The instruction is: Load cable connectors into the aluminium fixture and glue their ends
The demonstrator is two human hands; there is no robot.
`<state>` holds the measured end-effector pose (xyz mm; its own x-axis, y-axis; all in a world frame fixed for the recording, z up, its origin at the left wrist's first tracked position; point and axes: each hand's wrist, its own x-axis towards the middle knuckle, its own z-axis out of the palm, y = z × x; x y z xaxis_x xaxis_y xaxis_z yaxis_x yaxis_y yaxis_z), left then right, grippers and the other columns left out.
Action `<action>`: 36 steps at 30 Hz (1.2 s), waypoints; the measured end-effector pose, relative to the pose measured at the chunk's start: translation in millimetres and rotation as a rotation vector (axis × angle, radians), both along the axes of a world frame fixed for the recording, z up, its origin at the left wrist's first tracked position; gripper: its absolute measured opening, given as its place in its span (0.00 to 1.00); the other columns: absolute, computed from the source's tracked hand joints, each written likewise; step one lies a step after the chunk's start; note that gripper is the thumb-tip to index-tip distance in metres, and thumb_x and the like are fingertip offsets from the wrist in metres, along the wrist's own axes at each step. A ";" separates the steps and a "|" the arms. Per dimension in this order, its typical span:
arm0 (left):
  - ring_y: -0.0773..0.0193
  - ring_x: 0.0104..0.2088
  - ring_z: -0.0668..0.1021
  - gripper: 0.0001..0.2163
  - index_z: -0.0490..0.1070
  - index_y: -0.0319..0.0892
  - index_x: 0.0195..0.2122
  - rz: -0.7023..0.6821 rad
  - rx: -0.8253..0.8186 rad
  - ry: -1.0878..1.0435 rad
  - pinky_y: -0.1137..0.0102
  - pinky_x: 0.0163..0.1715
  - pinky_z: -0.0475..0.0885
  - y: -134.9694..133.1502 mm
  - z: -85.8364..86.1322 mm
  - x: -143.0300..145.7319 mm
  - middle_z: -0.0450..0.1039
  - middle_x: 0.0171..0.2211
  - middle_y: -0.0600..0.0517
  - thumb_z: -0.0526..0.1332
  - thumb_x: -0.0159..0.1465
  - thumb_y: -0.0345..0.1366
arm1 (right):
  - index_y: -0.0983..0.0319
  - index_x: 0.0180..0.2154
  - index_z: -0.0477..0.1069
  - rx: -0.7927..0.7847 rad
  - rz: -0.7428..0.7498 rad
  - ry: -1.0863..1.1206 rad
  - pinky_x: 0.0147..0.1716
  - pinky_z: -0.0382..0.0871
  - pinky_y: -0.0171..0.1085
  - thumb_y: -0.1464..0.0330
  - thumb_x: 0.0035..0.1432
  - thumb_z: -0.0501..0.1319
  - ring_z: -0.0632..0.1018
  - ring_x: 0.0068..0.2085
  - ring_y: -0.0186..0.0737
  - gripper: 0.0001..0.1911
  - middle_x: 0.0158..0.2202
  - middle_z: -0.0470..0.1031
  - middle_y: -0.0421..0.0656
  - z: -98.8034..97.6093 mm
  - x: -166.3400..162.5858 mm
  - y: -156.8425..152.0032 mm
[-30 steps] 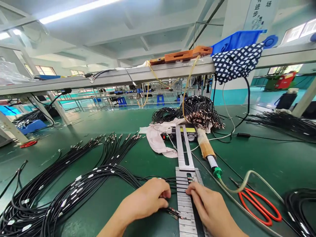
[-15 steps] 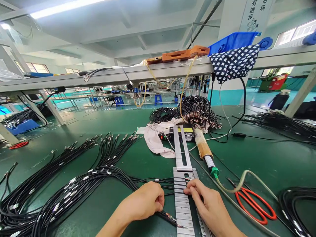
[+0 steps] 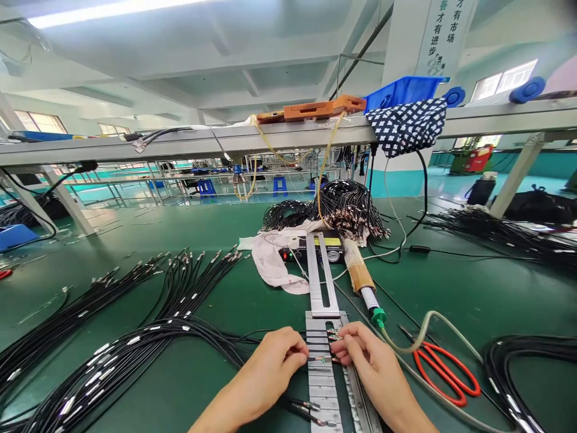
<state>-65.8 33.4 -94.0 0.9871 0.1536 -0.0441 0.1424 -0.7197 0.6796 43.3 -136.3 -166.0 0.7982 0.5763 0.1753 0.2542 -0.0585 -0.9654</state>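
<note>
My left hand (image 3: pixel 274 376) pinches a black cable (image 3: pixel 312 359) close to its stripped end, where thin coloured wires show. That end lies across a slotted metal jig (image 3: pixel 323 388). Over the jig's right side, my right hand (image 3: pixel 367 361) has its fingers closed at the tip of the same cable; the fingertips partly hide it. Several other cables sit in the jig's slots just above, their bare ends (image 3: pixel 332 334) near my right fingers. More stripped cable ends (image 3: pixel 311 407) rest on the jig nearer to me, below my left hand.
Long bundles of black cable (image 3: pixel 130 343) spread over the left of the green table. Behind the jig stand a black control box (image 3: pixel 334 255) and a cable heap (image 3: pixel 345 201). A dispenser syringe (image 3: pixel 360 273), orange-handled scissors (image 3: pixel 446 373) and coiled cable (image 3: pixel 500 367) lie right.
My left hand has moved up and right, bringing a stripped cable end onto the jig beside my right fingers. The camera view has shifted slightly right.
</note>
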 end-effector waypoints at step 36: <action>0.61 0.36 0.73 0.11 0.72 0.40 0.29 0.040 0.114 -0.092 0.69 0.36 0.66 -35.0 -38.2 19.1 0.69 0.35 0.50 0.54 0.58 0.19 | 0.57 0.35 0.67 -0.112 -0.127 -0.281 0.27 0.67 0.33 0.60 0.65 0.48 0.78 0.28 0.40 0.13 0.26 0.77 0.40 18.9 -4.7 -4.6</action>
